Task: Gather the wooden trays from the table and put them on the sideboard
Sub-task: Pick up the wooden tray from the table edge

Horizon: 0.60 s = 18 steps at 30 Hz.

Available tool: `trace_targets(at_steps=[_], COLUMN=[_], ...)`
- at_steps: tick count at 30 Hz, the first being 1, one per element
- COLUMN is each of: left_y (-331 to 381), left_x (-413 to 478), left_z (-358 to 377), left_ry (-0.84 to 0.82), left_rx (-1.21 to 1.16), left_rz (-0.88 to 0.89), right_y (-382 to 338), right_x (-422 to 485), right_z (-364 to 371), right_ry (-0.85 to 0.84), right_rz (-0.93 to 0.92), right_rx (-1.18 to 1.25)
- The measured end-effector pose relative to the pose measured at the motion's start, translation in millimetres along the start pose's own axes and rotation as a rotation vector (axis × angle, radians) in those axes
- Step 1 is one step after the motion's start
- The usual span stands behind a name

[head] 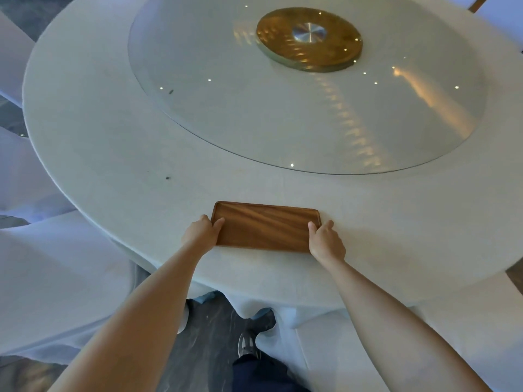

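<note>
The wooden tray (264, 227) lies flat on the table (119, 154) near its front edge, between both hands. The left hand (201, 232) clasps the left short edge, thumb over the rim; the right hand (325, 241) clasps the right one likewise. Lift evenly, keeping the tray level. Beyond the fingertips sits the glass turntable (283, 108), well apart. Nothing blocks the lift. The sideboard is not visible.

Bare tablecloth (113, 154) all round tray (264, 227); glass turntable (283, 108) well beyond.
</note>
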State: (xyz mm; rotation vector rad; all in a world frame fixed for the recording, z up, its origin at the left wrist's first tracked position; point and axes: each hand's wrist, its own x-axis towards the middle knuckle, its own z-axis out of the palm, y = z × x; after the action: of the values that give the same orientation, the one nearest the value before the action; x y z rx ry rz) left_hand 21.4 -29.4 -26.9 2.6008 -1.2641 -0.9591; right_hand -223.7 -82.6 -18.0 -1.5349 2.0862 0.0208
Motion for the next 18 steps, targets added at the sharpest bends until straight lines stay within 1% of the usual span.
trace_targets(at_steps=[5,9,12,16,18], left_y=[-41.3,-96.2,-149.0,-232.4,-275.7], left_x=[-6.3,-27.9,-56.0,-110.3,-140.3], left_z=[-20.6,-50.5,-74.9,-105.2,-117.8], left_ry=[0.028,0.12,0.247,0.381,0.439], left_rx=[0.001,-0.119,-0.252,-0.275,-0.309], left_rz=[-0.004,-0.074,-0.166,-0.356,-0.423], right_y=[-24.9,-72.5,-120.2,-186.3,-215.4], right_x=[-13.1,-39.1,-71.8,-135.5,-175.9], right_z=[8.6,24.7,43.2,73.6,90.0], right_ry=[0.013,-0.025,-0.073,-0.147,-0.173], right_rz=[-0.111,-0.25,-0.376,-0.57,-0.67], right_rx=[0.003,0.008,0.003,0.008,0.016])
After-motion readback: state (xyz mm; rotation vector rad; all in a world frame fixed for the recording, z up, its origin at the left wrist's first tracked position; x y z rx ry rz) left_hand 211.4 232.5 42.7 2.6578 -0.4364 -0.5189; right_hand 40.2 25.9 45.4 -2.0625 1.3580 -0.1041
